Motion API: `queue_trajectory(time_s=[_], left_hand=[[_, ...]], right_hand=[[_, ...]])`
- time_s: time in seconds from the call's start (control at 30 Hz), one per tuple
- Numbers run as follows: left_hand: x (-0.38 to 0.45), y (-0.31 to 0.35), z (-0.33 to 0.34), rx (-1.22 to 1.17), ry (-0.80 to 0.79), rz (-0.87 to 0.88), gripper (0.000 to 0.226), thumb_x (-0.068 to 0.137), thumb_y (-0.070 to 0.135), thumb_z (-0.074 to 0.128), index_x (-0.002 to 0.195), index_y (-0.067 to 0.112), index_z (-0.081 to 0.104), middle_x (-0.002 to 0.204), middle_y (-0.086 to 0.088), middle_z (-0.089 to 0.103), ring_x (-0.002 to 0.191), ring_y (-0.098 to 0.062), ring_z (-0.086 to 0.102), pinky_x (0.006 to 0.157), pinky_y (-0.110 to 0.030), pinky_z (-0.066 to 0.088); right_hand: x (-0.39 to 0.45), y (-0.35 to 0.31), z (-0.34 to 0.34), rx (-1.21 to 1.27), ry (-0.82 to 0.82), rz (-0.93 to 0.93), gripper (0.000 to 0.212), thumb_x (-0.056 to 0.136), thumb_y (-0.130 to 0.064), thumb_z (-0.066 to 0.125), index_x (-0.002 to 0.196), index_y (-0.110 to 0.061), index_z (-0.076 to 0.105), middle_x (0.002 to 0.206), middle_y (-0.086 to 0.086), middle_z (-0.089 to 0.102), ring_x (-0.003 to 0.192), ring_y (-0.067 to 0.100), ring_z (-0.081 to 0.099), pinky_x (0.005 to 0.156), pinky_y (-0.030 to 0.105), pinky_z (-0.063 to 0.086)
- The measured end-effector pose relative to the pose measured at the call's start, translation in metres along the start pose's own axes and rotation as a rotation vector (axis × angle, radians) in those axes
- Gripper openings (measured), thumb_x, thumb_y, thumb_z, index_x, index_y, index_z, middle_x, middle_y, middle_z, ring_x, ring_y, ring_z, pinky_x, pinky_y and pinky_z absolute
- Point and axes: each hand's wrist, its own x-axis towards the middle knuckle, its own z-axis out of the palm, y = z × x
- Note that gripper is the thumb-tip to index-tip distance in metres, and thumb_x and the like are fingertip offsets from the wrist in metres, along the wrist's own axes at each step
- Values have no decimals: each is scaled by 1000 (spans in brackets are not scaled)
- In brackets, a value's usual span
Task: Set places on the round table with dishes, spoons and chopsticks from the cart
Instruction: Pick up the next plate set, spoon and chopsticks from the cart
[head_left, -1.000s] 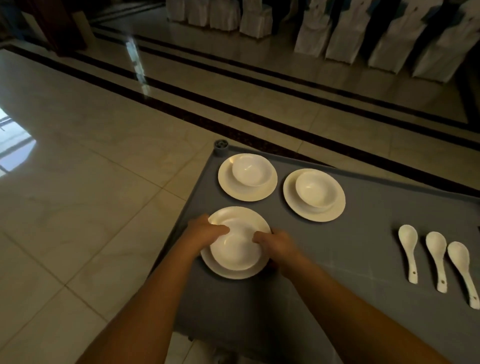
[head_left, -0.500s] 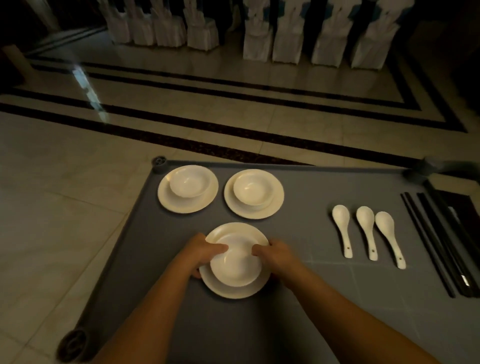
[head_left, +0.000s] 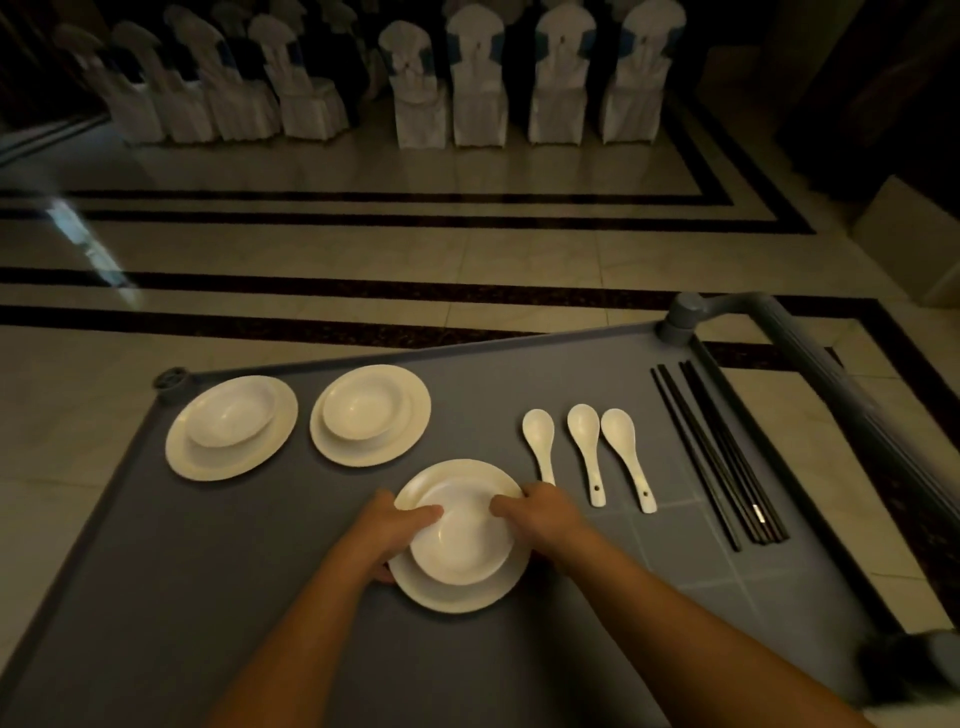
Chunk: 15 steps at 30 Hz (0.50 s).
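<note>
Head view: both forearms extend forward from the lower edge of the frame and converge on the nearest dish set on the grey cart (head_left: 208, 597) top. That set is a white bowl (head_left: 460, 540) seated in a white plate (head_left: 467, 592).

Left hand (head_left: 387, 532): positioned at the left rim of the plate, thumb laid over the bowl's rim, remaining fingers curled under the plate edge, gripping the set.

Right hand (head_left: 540, 517): positioned at the right rim, thumb on the bowl's rim, fingers wrapped around the plate edge, gripping the set. Whether the plate is touching the cart or raised off it cannot be determined.

Two further bowl-on-plate sets stand at the far left of the cart: left set (head_left: 231, 426), right set (head_left: 370, 414).

Three white ceramic spoons (head_left: 584, 447) lie side by side just right of the right hand, bowls pointing away. Black chopsticks (head_left: 717, 457) lie in a group near the cart's right edge, beside the grey handle (head_left: 810, 364).

Covered chairs (head_left: 478, 83) stand in a row across the polished tile floor (head_left: 363, 249).
</note>
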Motion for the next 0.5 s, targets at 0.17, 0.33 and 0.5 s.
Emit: queue_trajectory(time_s=[0.17, 0.33, 0.5], left_hand=[[3, -7, -2, -8, -33, 3, 71, 76, 54, 72, 131, 25, 39, 121, -3, 53, 99, -23, 58, 64, -35, 54], [8, -10, -3, -8, -55, 8, 60, 76, 53, 72, 122, 29, 41, 116, 0, 53, 94, -20, 56, 61, -33, 51], [12, -12, -2, 6, -34, 22, 60, 75, 51, 74, 121, 30, 42, 116, 0, 53, 91, -18, 57, 57, -31, 51]], right_hand=[[5, 7, -33, -179, 107, -46, 39, 89, -50, 57, 101, -13, 63, 93, 3, 66, 80, 18, 63, 73, 33, 54], [14, 29, -98, -177, 614, -69, 25, 88, -35, 61, 102, -14, 60, 81, 0, 58, 73, 19, 57, 58, 29, 42], [30, 41, -112, -456, 477, 68, 44, 83, -36, 71, 113, -7, 58, 106, 12, 63, 96, 28, 63, 84, 40, 55]])
